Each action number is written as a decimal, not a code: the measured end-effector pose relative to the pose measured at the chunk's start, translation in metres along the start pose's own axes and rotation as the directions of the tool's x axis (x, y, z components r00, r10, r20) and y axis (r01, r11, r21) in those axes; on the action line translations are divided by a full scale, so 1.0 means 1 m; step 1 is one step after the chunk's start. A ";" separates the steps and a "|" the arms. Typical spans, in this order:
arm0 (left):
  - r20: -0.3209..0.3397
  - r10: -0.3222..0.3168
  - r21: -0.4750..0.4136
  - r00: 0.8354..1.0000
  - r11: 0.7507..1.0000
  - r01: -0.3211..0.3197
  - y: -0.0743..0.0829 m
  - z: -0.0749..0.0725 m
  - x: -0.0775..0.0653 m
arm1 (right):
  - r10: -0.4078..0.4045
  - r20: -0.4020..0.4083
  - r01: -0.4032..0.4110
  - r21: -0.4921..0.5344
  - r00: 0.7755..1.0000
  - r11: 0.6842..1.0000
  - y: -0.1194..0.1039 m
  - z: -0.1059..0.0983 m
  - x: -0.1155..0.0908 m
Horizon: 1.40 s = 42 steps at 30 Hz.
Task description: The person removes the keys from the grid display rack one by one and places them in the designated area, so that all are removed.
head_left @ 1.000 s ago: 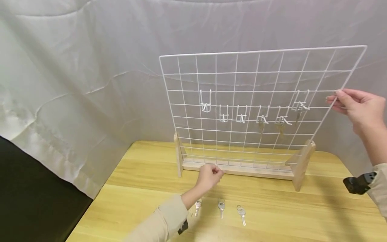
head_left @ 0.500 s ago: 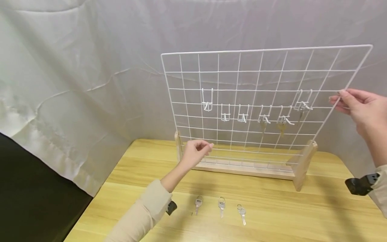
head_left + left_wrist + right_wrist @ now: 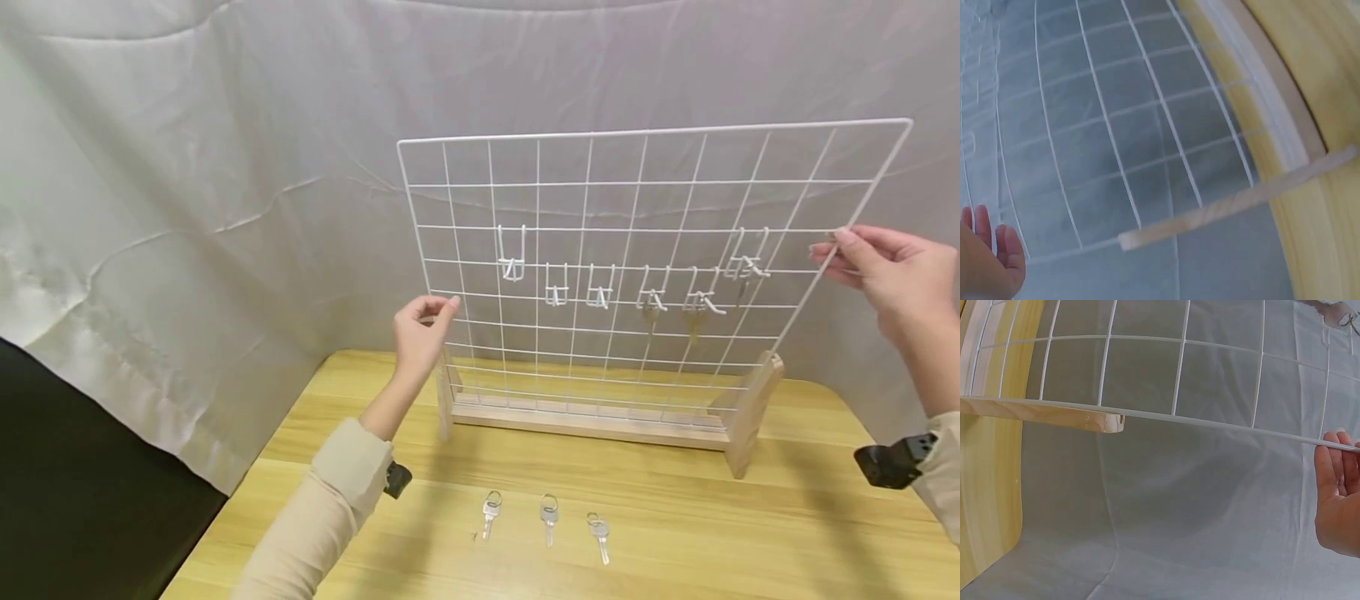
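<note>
A white wire grid panel (image 3: 592, 182) stands upright in a wooden base (image 3: 585, 419). My right hand (image 3: 903, 271) pinches the panel's right edge wire between thumb and fingers; the right wrist view shows the fingers (image 3: 1341, 464) at that wire. My left hand (image 3: 422, 337) is raised at the panel's left edge, fingers loosely bent, with nothing seen in it. In the left wrist view, the left hand (image 3: 991, 256) appears close to the edge wire; contact is unclear. White hooks (image 3: 512, 260) hang on the grid. Keys (image 3: 694, 321) hang from the three hooks on the right.
Three keys with rings lie on the wooden table (image 3: 675, 517): a left key (image 3: 491, 514), a middle key (image 3: 549, 518) and a right key (image 3: 599, 535). A tiny object (image 3: 474, 536) lies beside the left key. Grey cloth (image 3: 300, 125) hangs behind the panel.
My left hand has risen and moved left, from in front of the base to the panel's left edge. My right hand keeps its grip on the right edge.
</note>
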State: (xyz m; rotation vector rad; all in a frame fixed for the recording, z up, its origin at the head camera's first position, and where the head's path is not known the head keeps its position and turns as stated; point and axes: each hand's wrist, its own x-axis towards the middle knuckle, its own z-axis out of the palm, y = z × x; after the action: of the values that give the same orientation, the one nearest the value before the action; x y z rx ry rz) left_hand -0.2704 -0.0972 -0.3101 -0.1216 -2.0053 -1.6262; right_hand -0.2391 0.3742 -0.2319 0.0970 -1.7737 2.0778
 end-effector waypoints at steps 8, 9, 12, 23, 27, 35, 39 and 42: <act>-0.110 0.075 -0.066 0.991 0.994 -0.082 0.007 -0.008 0.028 | 0.026 -0.017 -0.026 -0.012 1.000 1.000 -0.002 0.000 -0.002; -0.112 0.079 -0.060 0.991 0.994 -0.086 0.009 -0.009 0.032 | 0.029 -0.014 -0.029 -0.007 0.999 1.000 -0.003 0.000 -0.002; -0.062 0.060 -0.032 0.996 0.998 -0.062 0.011 -0.011 0.042 | 0.035 -0.003 -0.035 0.016 0.999 0.999 -0.005 0.001 -0.001; 0.076 -0.087 -0.075 0.993 0.993 0.093 0.005 -0.002 0.048 | 0.024 -0.037 -0.021 0.070 0.999 0.997 -0.005 0.005 -0.006; 0.039 -0.079 -0.083 0.996 0.993 0.082 0.005 0.001 0.050 | -0.009 -0.065 0.015 0.087 0.998 0.996 -0.003 0.008 -0.012; 0.028 -0.098 -0.062 0.995 0.993 0.100 0.008 0.003 0.048 | -0.235 -0.393 0.169 -0.195 0.889 0.966 0.005 0.033 -0.036; 0.022 -0.108 -0.071 0.994 0.991 0.110 0.008 0.002 0.048 | -0.457 -0.470 0.223 -0.472 0.755 0.853 0.012 0.053 -0.052; 0.014 -0.107 -0.072 0.994 0.992 0.108 0.007 0.000 0.050 | -0.534 -0.446 0.321 -0.468 0.719 0.823 0.017 0.070 -0.066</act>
State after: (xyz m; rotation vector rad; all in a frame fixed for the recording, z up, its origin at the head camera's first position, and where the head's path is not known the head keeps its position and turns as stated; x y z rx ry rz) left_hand -0.3098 -0.1082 -0.2812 -0.0498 -1.9912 -1.7701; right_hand -0.1988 0.2883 -0.2552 -0.1734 -1.5275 1.2390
